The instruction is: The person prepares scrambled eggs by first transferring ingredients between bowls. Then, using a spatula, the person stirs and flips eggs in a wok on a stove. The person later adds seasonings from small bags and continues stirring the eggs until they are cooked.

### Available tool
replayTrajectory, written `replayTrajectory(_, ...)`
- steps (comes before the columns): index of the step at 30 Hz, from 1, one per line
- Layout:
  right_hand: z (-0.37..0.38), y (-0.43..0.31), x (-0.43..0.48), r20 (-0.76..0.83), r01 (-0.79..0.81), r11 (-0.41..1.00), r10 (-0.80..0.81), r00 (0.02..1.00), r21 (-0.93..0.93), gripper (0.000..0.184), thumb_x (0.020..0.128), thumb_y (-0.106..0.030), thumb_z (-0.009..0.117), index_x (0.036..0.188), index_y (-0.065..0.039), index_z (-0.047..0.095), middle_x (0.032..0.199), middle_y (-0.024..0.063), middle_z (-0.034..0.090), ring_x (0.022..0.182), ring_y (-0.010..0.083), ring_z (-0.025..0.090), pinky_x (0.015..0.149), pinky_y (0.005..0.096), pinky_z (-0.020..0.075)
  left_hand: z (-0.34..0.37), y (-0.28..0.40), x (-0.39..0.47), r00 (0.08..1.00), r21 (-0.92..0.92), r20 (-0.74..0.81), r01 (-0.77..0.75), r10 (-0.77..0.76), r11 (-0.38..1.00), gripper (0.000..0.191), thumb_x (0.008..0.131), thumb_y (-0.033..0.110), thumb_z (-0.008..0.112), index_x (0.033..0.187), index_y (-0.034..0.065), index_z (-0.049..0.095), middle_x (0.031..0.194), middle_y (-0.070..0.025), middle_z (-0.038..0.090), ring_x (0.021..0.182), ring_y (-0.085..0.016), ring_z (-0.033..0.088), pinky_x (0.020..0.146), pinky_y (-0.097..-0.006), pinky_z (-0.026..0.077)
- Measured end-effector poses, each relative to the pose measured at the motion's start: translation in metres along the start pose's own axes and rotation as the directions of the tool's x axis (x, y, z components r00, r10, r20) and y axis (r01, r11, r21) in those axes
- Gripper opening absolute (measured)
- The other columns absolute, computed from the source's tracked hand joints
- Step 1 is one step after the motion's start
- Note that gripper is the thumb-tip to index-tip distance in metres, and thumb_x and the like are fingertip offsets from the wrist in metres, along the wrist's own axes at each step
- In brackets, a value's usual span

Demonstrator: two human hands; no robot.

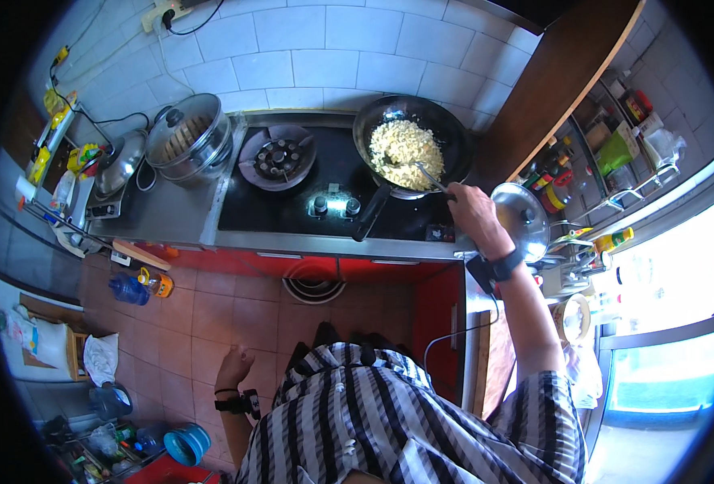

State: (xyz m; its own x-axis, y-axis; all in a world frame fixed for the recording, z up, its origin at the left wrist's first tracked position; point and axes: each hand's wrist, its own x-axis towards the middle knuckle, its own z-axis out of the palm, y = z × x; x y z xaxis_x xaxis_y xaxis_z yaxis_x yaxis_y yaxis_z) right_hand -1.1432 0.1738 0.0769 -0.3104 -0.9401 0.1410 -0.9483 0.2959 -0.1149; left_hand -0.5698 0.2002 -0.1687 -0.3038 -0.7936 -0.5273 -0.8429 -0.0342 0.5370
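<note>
My right hand (476, 216) grips the dark handle of a metal cooking spatula (432, 178). The spatula's head is sunk in pale yellow, finely cut food (406, 151), so its shape is hidden. That food is heaped in a black wok (453, 133) on the right burner of the gas hob (254, 212). The wok's long black handle (371, 215) points toward me, with no hand on it. Low at my side, over the tiled floor, my left hand (234, 366) is loosely curled with nothing visible in it.
Left of the bare burner (278, 157) stands a steamer pot with a glass lid (187, 130). A domed pan lid (521, 221) lies right of the wok, close to my wrist. A wooden panel (565, 78) and a rack of condiments (611, 139) border the right side. Basins (314, 290) sit below.
</note>
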Motion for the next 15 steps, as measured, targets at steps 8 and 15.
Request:
replayTrajectory(8, 0.047, 0.014, 0.05, -0.075, -0.057, 0.997, 0.053, 0.996, -0.053, 0.02, 0.081, -0.009, 0.048, 0.092, -0.008, 0.065, 0.082, 0.0172, 0.066, 0.082, 0.0346, 0.065, 0.071, 0.0444, 0.052, -0.008, 0.011, 0.031, 0.991, 0.093, 0.103, -0.093, 0.083, 0.991, 0.042, 0.08, 0.022, 0.063, 0.114, -0.0012, 0.056, 0.103, -0.0241, 0.062, 0.095, -0.036, 0.062, 0.082, -0.04, 0.05)
replayTrajectory(15, 0.014, -0.021, 0.023, 0.013, -0.054, 0.998, 0.054, 0.998, -0.024, 0.02, 0.079, -0.008, 0.049, 0.087, -0.005, 0.067, 0.086, 0.0175, 0.067, 0.089, 0.033, 0.065, 0.075, 0.043, 0.0529, -0.033, 0.041, 0.031, 1.0, 0.022, 0.007, -0.022, 0.021, 1.0, 0.043, 0.086, 0.022, 0.061, 0.122, -0.0003, 0.051, 0.106, -0.0216, 0.063, 0.097, -0.033, 0.062, 0.083, -0.0388, 0.05)
